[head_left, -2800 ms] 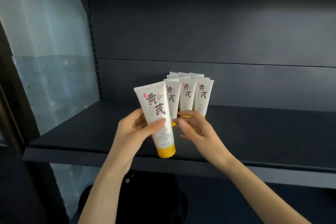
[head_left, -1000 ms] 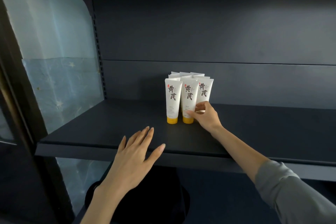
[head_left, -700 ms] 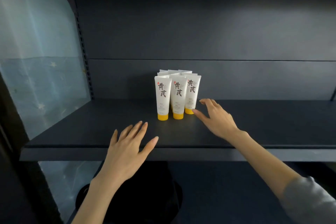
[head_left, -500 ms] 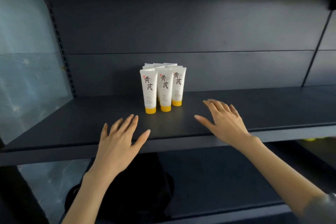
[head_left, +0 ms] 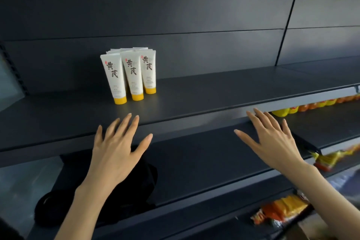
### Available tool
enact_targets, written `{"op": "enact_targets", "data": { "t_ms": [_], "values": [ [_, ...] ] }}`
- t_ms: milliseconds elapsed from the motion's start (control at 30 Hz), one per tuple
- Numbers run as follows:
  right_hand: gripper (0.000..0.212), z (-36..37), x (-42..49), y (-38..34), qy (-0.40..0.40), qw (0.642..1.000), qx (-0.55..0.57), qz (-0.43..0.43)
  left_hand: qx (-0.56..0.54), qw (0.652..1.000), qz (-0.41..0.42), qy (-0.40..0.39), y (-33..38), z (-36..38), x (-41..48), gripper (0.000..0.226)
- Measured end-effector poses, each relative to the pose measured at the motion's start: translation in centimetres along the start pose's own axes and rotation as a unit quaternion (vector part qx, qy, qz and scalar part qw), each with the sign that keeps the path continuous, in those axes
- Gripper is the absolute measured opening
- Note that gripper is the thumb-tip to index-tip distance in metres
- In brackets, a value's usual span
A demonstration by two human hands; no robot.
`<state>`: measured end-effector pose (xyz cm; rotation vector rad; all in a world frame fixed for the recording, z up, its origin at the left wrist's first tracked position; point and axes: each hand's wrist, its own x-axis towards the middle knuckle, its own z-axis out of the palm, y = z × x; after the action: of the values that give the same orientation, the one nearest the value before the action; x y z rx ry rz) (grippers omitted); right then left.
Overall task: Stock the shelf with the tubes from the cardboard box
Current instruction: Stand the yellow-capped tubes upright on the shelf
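On the upper shelf (head_left: 204, 91), left of centre, the tubes (head_left: 129, 76) stand cap-down in a tight cluster: three in the front row touching side by side, more behind, count unclear. Left hand (head_left: 116, 148) hovers before the shelf's front edge just below the cluster, fingers spread, holding nothing. Right hand (head_left: 272, 140) is well to the right, near the shelf lip, fingers likewise spread and empty. Judgement: one placement is finished, and the step in hand is the return for more stock. Next move calls for reaching to the cardboard box, which I cannot make out for certain, gripping a tube by its body, and standing it beside the cluster without toppling neighbours. Versus 2.8 s ago: left hand held a tube, now none. Versus 1.0 s ago: right hand touched the front row, now withdrawn; view has swung right, showing orange packets (head_left: 284, 209) on a lower shelf.
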<state>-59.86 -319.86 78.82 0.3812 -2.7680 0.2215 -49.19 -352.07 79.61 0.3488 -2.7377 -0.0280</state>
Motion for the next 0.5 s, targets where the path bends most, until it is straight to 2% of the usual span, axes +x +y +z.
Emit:
{"op": "enact_targets", "data": {
  "t_ms": [200,500],
  "values": [
    [0.088,-0.3,-3.0,7.2,-0.003,0.999,-0.006,0.036,-0.006,1.0,0.025,-0.003,6.5,0.5,-0.9,0.092],
    [0.089,1.3,-8.9,19.7,-0.042,0.994,-0.015,0.105,-0.034,0.993,0.111,-0.028,18.6,3.3,-2.3,0.088]
  ]
}}
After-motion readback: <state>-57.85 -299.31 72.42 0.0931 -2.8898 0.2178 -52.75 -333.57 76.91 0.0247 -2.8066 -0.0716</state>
